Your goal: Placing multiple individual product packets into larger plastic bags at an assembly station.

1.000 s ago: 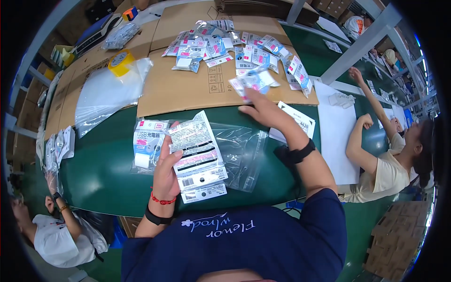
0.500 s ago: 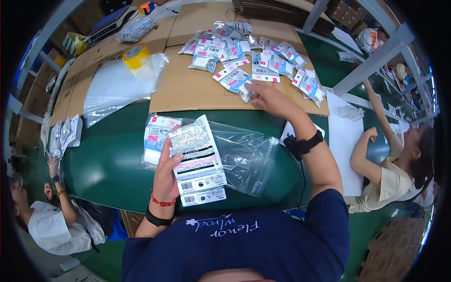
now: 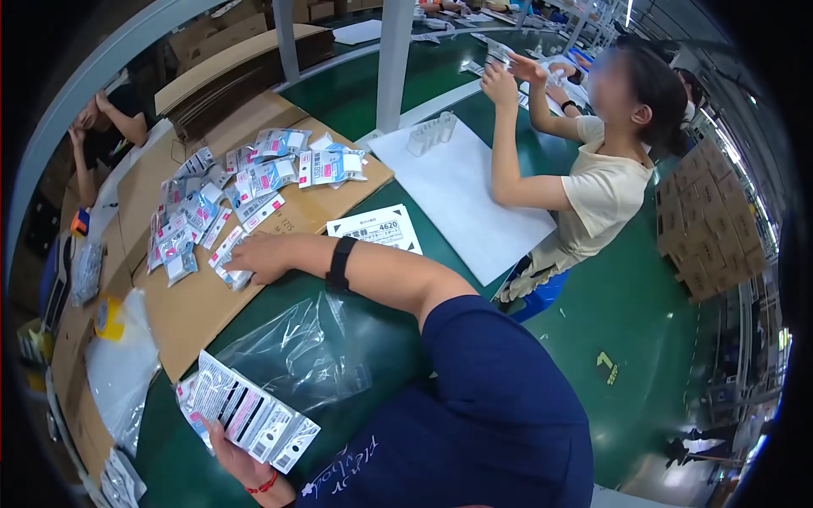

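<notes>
My left hand [image 3: 233, 455] is closed on a couple of stacked charger packs [image 3: 254, 415], their printed backs and hang-tab ends facing up. Another pack [image 3: 188, 391] shows beside them on the green table. My right hand [image 3: 262, 256] reaches across to the cardboard sheet's near edge, its fingers closed round the end of a single charger pack [image 3: 227, 247] in white, blue and pink. Beyond it lies a loose pile of similar packs [image 3: 203, 203]. A large clear zip bag [image 3: 296, 351] lies flat between my two hands.
A cardboard sheet [image 3: 330, 203] lies under the pile. At left are clear bags [image 3: 127, 364] with a yellow tape roll [image 3: 108, 318]. A printed white card [image 3: 381, 227] lies by my right forearm. A co-worker [image 3: 605, 161] sits at right behind a white sheet [image 3: 466, 203]; a metal post [image 3: 393, 68] rises ahead.
The view has swung to the right, bringing the co-worker and floor further in. My right hand stays at the same pack, and my left hand keeps hold of the stacked packs.
</notes>
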`<state>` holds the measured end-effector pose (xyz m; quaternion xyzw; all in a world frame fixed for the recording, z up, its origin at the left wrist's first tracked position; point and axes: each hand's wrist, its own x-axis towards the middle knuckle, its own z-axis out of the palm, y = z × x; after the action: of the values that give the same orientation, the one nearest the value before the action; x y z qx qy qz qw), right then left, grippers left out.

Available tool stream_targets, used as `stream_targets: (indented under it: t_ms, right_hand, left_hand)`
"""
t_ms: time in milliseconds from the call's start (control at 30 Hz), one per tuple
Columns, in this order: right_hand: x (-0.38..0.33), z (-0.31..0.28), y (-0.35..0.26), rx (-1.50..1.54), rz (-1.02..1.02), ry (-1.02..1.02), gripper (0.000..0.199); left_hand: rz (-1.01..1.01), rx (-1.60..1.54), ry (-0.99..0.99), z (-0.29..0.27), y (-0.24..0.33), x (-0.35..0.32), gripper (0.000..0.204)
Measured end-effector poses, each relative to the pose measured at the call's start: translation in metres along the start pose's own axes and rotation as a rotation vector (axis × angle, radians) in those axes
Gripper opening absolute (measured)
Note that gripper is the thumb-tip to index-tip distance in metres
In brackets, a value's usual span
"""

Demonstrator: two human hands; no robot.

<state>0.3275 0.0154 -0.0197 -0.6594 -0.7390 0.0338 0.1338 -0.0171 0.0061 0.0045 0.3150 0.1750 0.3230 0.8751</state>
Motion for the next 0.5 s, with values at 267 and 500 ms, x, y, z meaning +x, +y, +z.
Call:
stream_targets:
  t_ms: [267,500]
  right_hand:
    - [-0.066,-0.037,-0.048,0.421,-0.014,0.388,0.06]
    - [-0.12,-0.078,-0.128,0.22,-0.208,0.626,0.067]
  left_hand:
    - [0.048,0.026,-0.1,0.02,0.004,0.0,0.046]
    - [-0.008,-0.032,-0.12,0.062,0.001,0.029,0.04]
